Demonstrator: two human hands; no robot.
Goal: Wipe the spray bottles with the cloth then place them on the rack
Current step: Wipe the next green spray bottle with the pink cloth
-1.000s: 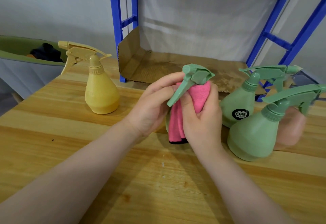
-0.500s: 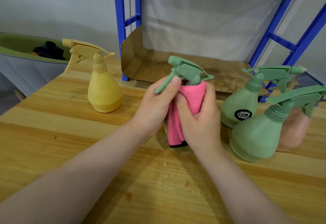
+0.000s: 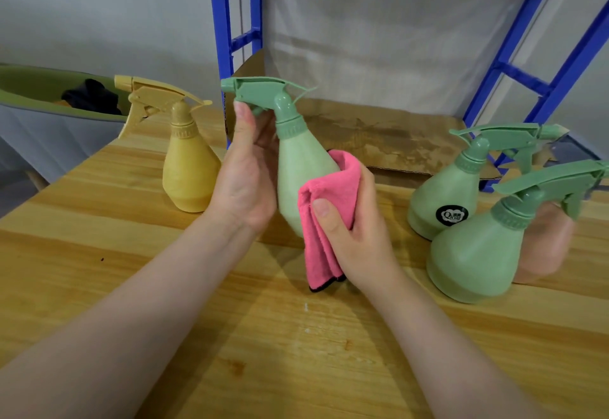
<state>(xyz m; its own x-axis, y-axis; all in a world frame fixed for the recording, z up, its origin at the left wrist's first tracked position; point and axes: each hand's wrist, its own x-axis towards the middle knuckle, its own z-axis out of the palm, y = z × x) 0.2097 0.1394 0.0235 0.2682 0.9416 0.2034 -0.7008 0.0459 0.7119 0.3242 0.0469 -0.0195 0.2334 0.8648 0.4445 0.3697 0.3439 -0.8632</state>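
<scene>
Bright, even light; soft shadows on the wooden table [image 3: 99, 286]; wide-angle bending at edges; slight softness throughout.

Hidden bits and cut edges

The pink bottle [image 3: 543, 244] sits mostly behind the near green bottle [image 3: 474, 254], its top unseen. The cloth [image 3: 326, 217] and the right hand [image 3: 359, 234] cover the held bottle's [image 3: 301, 168] lower right side. The bin [image 3: 49, 105] runs off the left edge, its dark contents unclear. The rack's [image 3: 514, 66] upper part is cropped.
</scene>
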